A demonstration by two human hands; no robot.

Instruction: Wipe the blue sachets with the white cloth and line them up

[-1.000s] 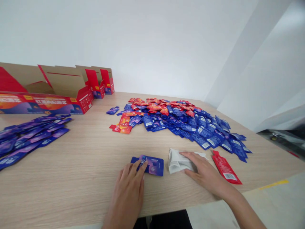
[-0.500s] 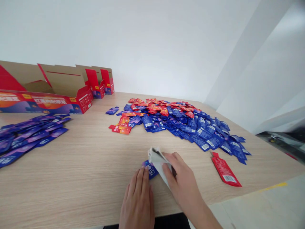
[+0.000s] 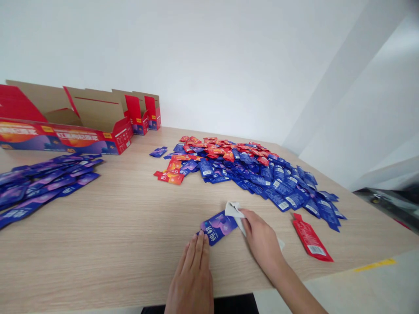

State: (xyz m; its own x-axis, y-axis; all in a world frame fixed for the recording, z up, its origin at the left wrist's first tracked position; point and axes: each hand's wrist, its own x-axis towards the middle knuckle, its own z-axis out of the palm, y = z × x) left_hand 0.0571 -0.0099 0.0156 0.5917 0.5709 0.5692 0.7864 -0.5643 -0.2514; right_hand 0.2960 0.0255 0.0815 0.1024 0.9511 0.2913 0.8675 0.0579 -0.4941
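Well, a pale wood-grain table (image 3: 114, 257) fills the lower view, with open red-and-kraft cardboard display boxes (image 3: 68, 124) standing along its far left edge. Overlapping purple sachets (image 3: 46, 185) lie spread at the left edge, while a far larger heap of blue and red foil sachets (image 3: 248, 172) still covers the middle of the far half. Two small blue sachets (image 3: 159, 152) sit just off that heap's left side, and a lone red sachet (image 3: 310, 240) lies apart near the right edge, beyond the hands.

Near the front edge, a blue-purple foil sachet (image 3: 218, 227) lies flat and slanted, its upper end rising to the right. The left hand (image 3: 191, 279) rests open with its fingers straight, their tips touching the sachet's lower edge without gripping it. The right hand (image 3: 263, 244) closes narrowly on a crumpled white cloth (image 3: 234, 211), which touches the sachet's upper right end.

Compared with the frame half a second earlier, the cloth no longer stands up over the sachet, so the sachet's face now shows almost whole.
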